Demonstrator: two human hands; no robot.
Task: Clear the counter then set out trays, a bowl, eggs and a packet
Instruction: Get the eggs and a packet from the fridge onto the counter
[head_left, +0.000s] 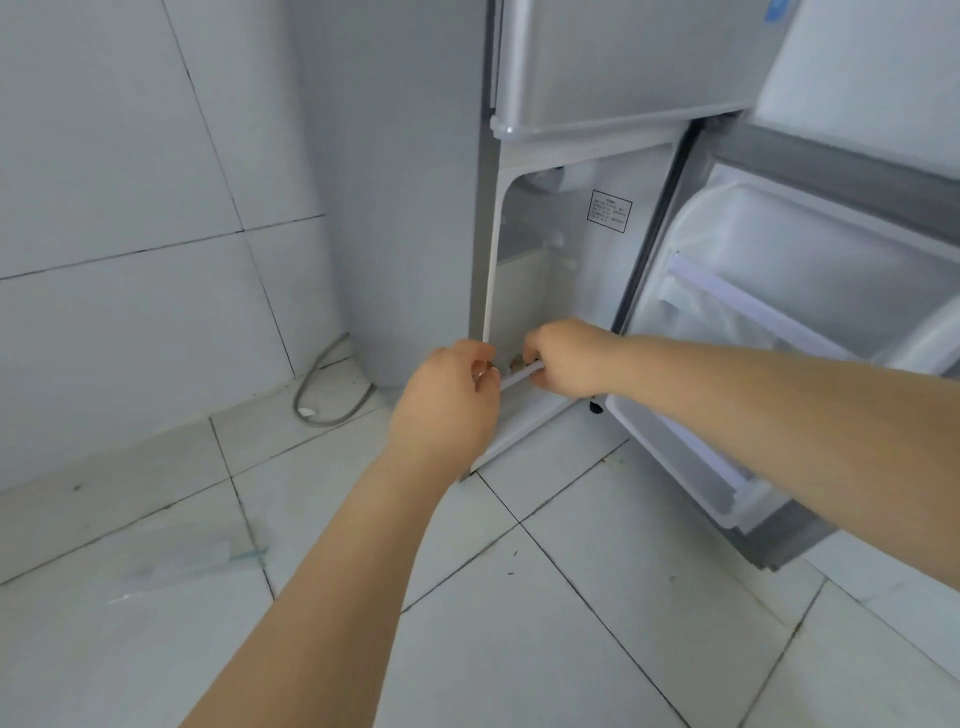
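1. The left hand (444, 402) and right hand (563, 358) reach low into the open fridge (571, 234), both with fingers curled round a pale drawer rim (519, 375) at the compartment's front edge.
2. The fridge's lower door (779, 338) stands swung out to the right.
3. A grey cable (332, 395) loops on the floor left of the fridge.
4. A clear sheet (192, 556) lies on the floor tiles (571, 597), further left.

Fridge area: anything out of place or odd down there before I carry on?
Yes. A clear glass pane, seemingly a fridge shelf, lies flat on the floor tiles left of the fridge, where it could be stepped on. Both hands, left hand and right hand, grip a white-edged shelf low inside the open compartment.
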